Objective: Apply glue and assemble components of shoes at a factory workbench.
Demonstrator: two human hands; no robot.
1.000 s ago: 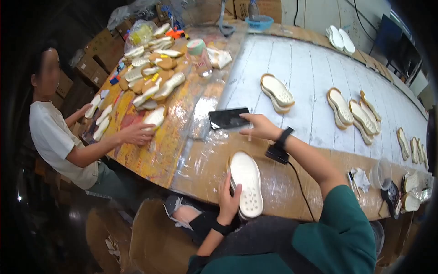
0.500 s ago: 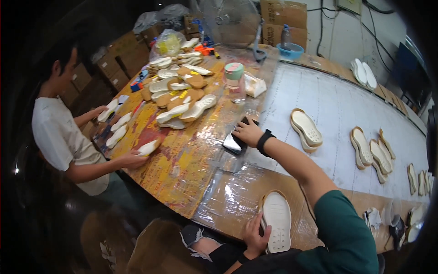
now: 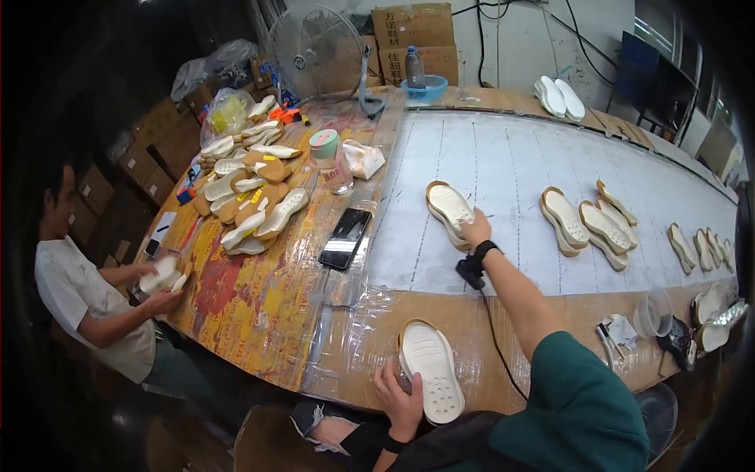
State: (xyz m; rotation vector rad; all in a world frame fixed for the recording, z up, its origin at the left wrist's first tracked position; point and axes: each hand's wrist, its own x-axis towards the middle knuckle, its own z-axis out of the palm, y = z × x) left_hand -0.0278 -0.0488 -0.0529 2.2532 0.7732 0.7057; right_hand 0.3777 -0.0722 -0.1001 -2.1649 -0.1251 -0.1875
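A white shoe sole with a tan rim lies on the brown cardboard at the table's near edge. Along its left side rests my left hand, fingers apart and thumb against the edge. My right hand, with a black strap and small device at the wrist, is closed on the near right end of stacked soles on the white marked sheet. Part of its grip is hidden behind the hand. A black phone lies to the left of these soles.
More soles stand right on the white sheet. At left are a pile of soles, a jar with green lid and a fan. A co-worker handles soles at far left. A cable crosses the cardboard.
My right hand has left the phone and moved right onto the stacked soles. My left hand stays beside the near sole. The co-worker's hands have come together. The whole view has shifted.
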